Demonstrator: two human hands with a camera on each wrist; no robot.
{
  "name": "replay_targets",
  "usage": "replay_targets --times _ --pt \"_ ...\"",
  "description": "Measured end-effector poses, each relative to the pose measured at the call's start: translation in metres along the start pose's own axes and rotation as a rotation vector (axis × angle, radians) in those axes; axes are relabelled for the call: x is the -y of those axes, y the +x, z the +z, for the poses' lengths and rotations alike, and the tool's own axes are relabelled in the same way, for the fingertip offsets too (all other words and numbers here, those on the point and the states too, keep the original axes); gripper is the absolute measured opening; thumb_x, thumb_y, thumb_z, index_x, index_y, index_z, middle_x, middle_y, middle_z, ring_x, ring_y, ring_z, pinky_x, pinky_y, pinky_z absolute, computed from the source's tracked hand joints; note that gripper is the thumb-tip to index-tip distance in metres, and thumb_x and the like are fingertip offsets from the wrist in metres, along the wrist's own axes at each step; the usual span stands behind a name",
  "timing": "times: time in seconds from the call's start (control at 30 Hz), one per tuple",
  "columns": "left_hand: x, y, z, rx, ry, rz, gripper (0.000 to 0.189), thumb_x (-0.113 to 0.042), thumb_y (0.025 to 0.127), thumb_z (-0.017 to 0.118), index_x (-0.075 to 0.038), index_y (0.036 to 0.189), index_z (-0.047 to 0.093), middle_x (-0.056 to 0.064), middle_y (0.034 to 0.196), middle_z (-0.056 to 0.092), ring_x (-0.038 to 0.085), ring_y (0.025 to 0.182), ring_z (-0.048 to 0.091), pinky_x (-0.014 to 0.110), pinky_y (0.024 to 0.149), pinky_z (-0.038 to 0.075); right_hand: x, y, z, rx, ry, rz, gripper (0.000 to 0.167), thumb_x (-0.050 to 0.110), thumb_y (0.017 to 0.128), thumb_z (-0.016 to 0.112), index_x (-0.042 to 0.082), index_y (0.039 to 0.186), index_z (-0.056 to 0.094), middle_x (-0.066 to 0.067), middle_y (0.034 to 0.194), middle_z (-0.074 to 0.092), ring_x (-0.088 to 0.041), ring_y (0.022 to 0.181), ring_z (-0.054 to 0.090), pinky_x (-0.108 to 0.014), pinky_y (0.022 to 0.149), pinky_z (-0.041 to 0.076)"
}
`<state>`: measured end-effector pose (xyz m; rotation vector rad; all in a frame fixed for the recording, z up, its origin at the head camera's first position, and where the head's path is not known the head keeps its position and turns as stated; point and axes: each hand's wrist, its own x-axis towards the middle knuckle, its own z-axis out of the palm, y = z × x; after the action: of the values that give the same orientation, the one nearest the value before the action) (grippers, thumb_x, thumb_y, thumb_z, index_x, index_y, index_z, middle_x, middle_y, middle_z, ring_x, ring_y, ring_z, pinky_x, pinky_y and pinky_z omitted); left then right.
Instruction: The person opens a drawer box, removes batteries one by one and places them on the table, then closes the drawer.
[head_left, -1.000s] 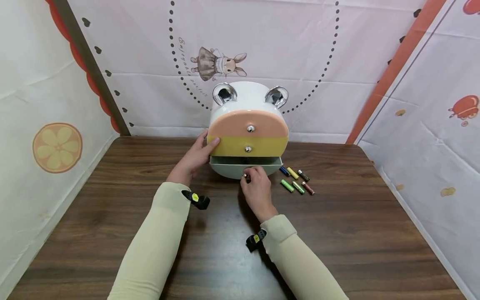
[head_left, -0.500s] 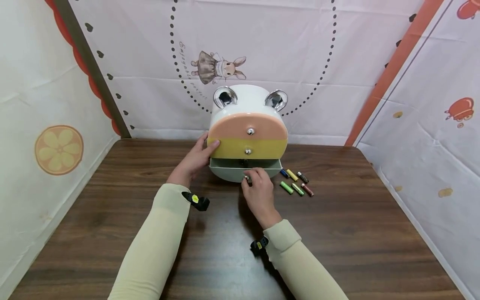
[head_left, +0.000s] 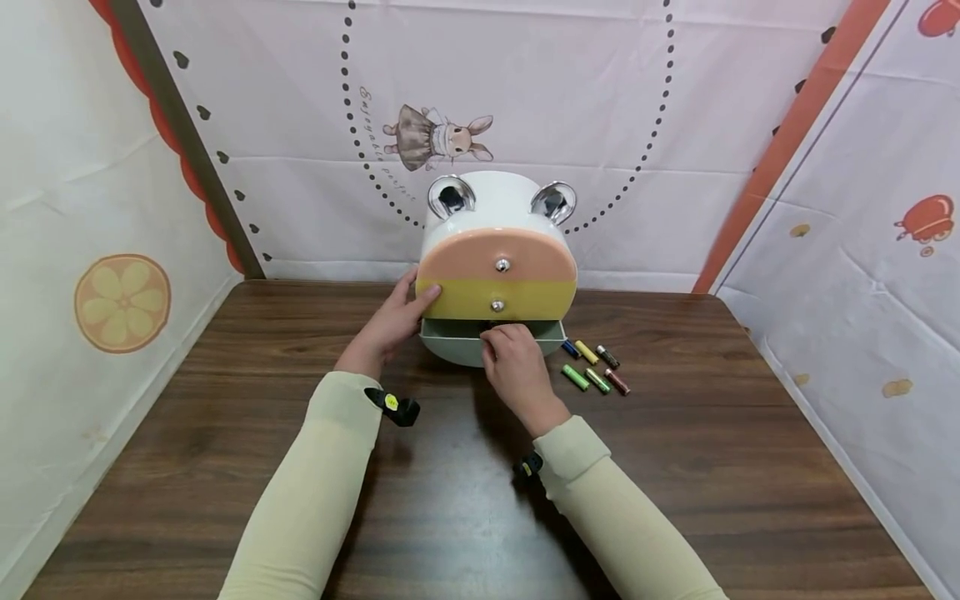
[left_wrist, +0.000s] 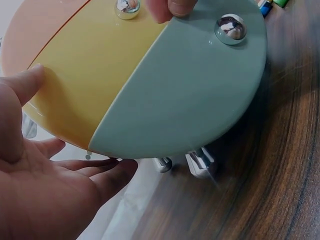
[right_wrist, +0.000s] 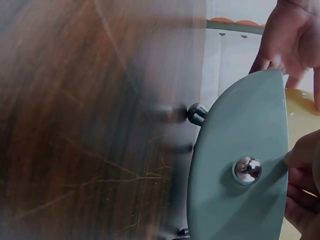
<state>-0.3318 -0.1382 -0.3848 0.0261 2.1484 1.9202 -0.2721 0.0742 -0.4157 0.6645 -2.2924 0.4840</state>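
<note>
A rounded drawer box with frog-like eyes stands at the back of the table. Its bottom pale-green drawer is pulled out; the peach and yellow ones are closed. My left hand grips the box's left side, thumb on the yellow front and fingers round the edge. Over the green drawer's front rim bends my right hand, fingertips hidden inside. In the right wrist view its thumb lies by that rim, above the silver knob. Whether the fingers pinch anything is hidden.
Several small batteries in different colours lie on the wooden table, just right of the box. Printed cloth hangs behind the table and at both sides. Short silver feet hold the box off the tabletop.
My right hand has let go of the green drawer's knob and moved up over its rim. The drawer stays pulled out. My left hand keeps its place on the box.
</note>
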Motion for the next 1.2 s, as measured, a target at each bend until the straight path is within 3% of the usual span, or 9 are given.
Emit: replay_targets --times 0.2,0.3,0.5,0.67,0.9,1.1,1.2 --pt "-0.007 -0.007 0.003 0.037 -0.05 0.006 0.079 -0.042 0.095 0.055 -0.035 0.156 0.006 0.017 0.152 0.037 0.031 0.138 0.039 0.051 0.114 0.029 -0.004 0.0 -0.001 0.043 -0.008 -0.007 0.009 0.006 0.089 0.065 0.006 0.092 0.074 -0.006 0.089 0.07 -0.025 0.087 0.062 -0.035 0.082 0.052" --pt "-0.007 -0.008 0.005 0.05 -0.075 0.018 0.077 -0.035 0.097 0.055 -0.035 0.156 0.005 0.018 0.152 0.036 0.033 0.138 0.039 0.052 0.113 0.03 -0.005 0.001 -0.003 0.073 -0.011 -0.008 0.01 0.005 0.089 0.065 0.006 0.091 0.074 -0.006 0.088 0.07 -0.025 0.085 0.062 -0.036 0.081 0.052" --pt "0.011 0.002 0.007 0.062 -0.095 0.061 0.076 -0.035 0.096 0.056 -0.039 0.155 0.008 0.011 0.159 0.023 0.032 0.139 0.038 0.053 0.11 0.034 -0.005 0.001 -0.011 0.166 0.002 0.0 0.012 0.004 0.09 0.062 0.007 0.092 0.074 -0.006 0.088 0.071 -0.025 0.085 0.062 -0.035 0.08 0.052" --pt "0.023 0.009 0.008 0.065 -0.086 0.111 0.072 -0.036 0.096 0.056 -0.039 0.154 0.013 0.005 0.16 0.021 0.031 0.139 0.036 0.055 0.107 0.036 -0.005 -0.003 -0.018 0.222 0.022 0.005 0.013 0.004 0.09 0.063 0.008 0.094 0.075 -0.005 0.091 0.072 -0.024 0.087 0.064 -0.035 0.081 0.052" --pt "0.028 0.008 0.009 0.091 -0.123 0.114 0.074 -0.019 0.099 0.053 -0.041 0.154 0.011 0.007 0.159 0.024 0.033 0.137 0.038 0.054 0.105 0.038 0.0 -0.01 -0.03 0.241 0.059 -0.026 0.012 0.003 0.09 0.064 0.007 0.092 0.075 -0.004 0.09 0.071 -0.023 0.085 0.063 -0.034 0.079 0.052" --pt "0.03 0.008 0.009 0.082 -0.104 0.125 0.082 0.001 0.097 0.049 -0.038 0.156 0.007 0.003 0.163 0.011 0.03 0.145 0.023 0.053 0.113 0.028 0.005 -0.014 -0.036 0.23 0.09 -0.054 0.01 0.002 0.088 0.066 0.007 0.09 0.074 -0.004 0.088 0.071 -0.023 0.083 0.062 -0.034 0.078 0.051" --pt "0.033 0.008 0.01 0.068 -0.08 0.138 0.085 0.005 0.094 0.047 -0.037 0.156 0.006 0.005 0.163 0.009 0.031 0.145 0.022 0.054 0.112 0.029 0.006 -0.015 -0.037 0.218 0.087 -0.065 0.009 0.002 0.087 0.067 0.007 0.089 0.074 -0.004 0.087 0.071 -0.023 0.082 0.062 -0.035 0.077 0.051"
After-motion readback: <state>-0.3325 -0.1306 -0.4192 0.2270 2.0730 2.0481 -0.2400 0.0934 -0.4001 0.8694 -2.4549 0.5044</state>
